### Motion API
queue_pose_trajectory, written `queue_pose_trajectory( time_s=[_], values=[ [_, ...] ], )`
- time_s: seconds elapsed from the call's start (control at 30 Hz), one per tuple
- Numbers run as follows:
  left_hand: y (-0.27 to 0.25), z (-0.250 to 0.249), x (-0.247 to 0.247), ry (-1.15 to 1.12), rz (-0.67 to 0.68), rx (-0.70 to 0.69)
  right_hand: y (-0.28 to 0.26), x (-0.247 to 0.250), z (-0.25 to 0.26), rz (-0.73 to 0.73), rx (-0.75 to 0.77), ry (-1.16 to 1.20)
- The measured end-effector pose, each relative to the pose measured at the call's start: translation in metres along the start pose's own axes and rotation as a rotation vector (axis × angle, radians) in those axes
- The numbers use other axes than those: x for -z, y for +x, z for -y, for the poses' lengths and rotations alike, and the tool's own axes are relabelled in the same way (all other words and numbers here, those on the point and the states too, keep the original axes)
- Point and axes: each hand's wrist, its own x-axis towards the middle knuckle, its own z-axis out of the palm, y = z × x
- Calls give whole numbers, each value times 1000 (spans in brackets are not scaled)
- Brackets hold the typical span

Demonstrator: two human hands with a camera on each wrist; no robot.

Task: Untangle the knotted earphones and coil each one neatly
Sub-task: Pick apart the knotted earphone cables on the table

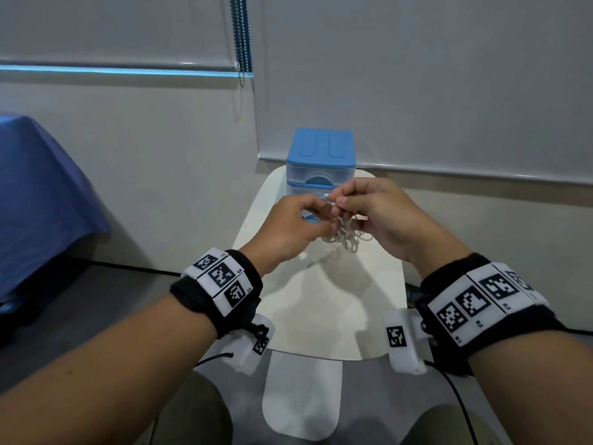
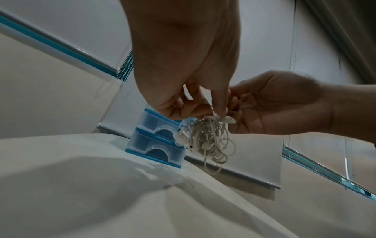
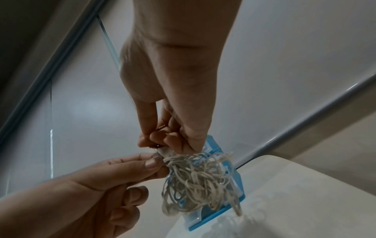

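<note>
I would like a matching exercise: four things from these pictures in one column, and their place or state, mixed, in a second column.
1. tangled white earphone cables
2. blue-lidded clear plastic drawer box
3. blue cloth
4. beaded blind chain

a. stands at the white table's far end
b. hangs against the wall
c. dangles from both hands
d. drapes at far left

Pairs: 1-c, 2-a, 3-d, 4-b

Two hands: left hand, right hand. One tangled bundle of earphones; how many earphones it holds cannot be told. One blue drawer unit, one white surface.
</note>
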Motion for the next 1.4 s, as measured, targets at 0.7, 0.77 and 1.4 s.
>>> queue_pose_trajectory(
  time_s=[0.7,0.77,1.4],
  values=[
    [-18,1,-1,356,174,72,-15,17,-17,167,-101,-467],
    [-19,0,-2,376,164,70,-14,16,-16,172,-56,-491],
    [-24,9,19,260,231,85,-9,-7,-36,188,-130,-502]
  ],
)
